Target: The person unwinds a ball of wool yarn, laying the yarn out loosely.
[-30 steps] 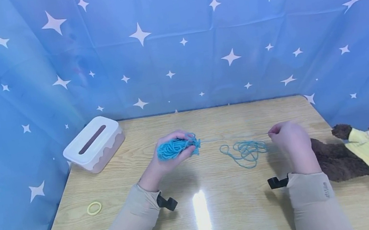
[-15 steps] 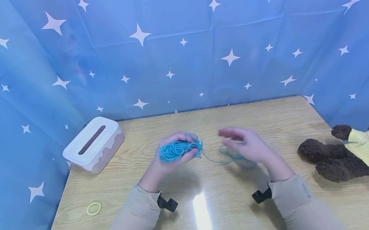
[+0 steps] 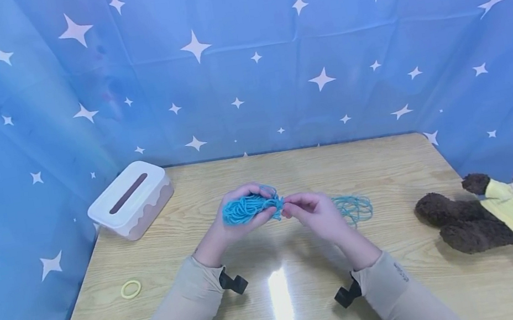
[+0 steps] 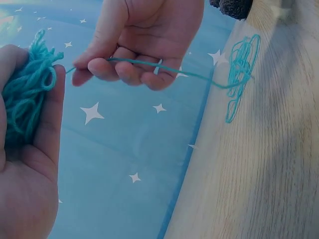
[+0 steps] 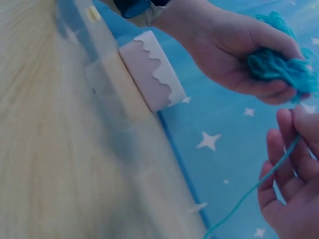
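Note:
A bundle of blue yarn (image 3: 243, 209) lies in my left hand (image 3: 231, 231), which grips it with fingers and thumb curled round. My right hand (image 3: 321, 219) is close to the bundle's right end and pinches a yarn strand (image 4: 144, 62) between thumb and forefinger. In the left wrist view the strand runs from the bundle through the pinch, across the other fingers, down to a loose heap of yarn (image 4: 241, 72) on the table. The head view shows that heap partly hidden behind my right hand.
On the wooden table (image 3: 241, 319), a white and pinkish tissue box (image 3: 129, 199) stands at the back left. A yellow ring (image 3: 131, 289) lies at the left. A brown teddy bear (image 3: 478, 225) in yellow lies at the right edge. A starry curtain (image 3: 242, 72) hangs behind.
My right hand drew a strand out to the right, let it slacken, then came back left to the bundle and now pinches the strand there. The left hand has stayed nearly still.

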`<action>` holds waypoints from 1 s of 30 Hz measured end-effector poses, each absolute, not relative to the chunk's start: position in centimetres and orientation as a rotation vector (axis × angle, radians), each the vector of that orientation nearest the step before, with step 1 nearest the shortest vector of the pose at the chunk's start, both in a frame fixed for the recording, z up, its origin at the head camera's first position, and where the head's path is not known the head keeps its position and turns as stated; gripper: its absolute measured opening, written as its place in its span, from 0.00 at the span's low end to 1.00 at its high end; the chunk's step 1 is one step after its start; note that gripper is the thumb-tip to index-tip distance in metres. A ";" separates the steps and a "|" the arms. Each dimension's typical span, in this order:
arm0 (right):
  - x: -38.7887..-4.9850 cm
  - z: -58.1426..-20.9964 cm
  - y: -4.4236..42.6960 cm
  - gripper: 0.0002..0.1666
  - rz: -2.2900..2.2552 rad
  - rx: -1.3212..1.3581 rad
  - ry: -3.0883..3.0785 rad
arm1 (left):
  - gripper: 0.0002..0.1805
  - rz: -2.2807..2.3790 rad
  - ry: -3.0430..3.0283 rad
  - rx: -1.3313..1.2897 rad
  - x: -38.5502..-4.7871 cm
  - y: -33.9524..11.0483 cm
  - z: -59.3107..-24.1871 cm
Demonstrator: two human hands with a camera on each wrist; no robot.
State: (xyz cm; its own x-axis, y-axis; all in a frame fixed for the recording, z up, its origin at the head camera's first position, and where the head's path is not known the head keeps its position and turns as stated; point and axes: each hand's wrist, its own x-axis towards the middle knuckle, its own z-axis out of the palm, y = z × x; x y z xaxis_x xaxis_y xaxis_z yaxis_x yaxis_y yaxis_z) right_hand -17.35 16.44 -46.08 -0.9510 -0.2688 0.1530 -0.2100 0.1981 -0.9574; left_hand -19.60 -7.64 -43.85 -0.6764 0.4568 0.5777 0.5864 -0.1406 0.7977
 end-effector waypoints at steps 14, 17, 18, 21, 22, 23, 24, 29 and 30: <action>-18.6 -43.8 21.3 0.12 -2.351 -0.304 2.381 | 0.17 -1.935 -2.007 -1.191 -20.4 -7.7 -45.0; -18.9 -43.4 22.8 0.12 -2.400 -0.270 2.381 | 0.18 -1.913 -1.978 -1.230 -20.4 -7.7 -44.9; -19.0 -43.3 23.3 0.11 -2.402 -0.246 2.387 | 0.19 -1.911 -1.968 -1.240 -20.4 -7.7 -44.9; -19.1 -42.9 24.7 0.13 -2.354 -0.140 2.457 | 0.20 -1.917 -1.939 -1.260 -20.4 -7.7 -44.9; -19.1 -42.7 25.1 0.13 -2.329 -0.089 2.485 | 0.20 -1.920 -1.933 -1.264 -20.5 -7.7 -44.9; -19.2 -42.6 25.6 0.14 -2.286 -0.037 2.524 | 0.20 -1.922 -1.929 -1.265 -20.4 -7.7 -44.9; -19.2 -42.5 26.0 0.15 -2.250 0.015 2.554 | 0.20 -1.926 -1.923 -1.270 -20.4 -7.7 -44.9; -19.1 -42.2 28.2 0.23 -1.857 0.209 2.797 | 0.21 -1.933 -1.884 -1.304 -20.5 -7.7 -44.7; -19.1 -42.2 28.6 0.24 -1.738 0.231 2.855 | 0.21 -1.934 -1.879 -1.308 -20.4 -7.7 -44.7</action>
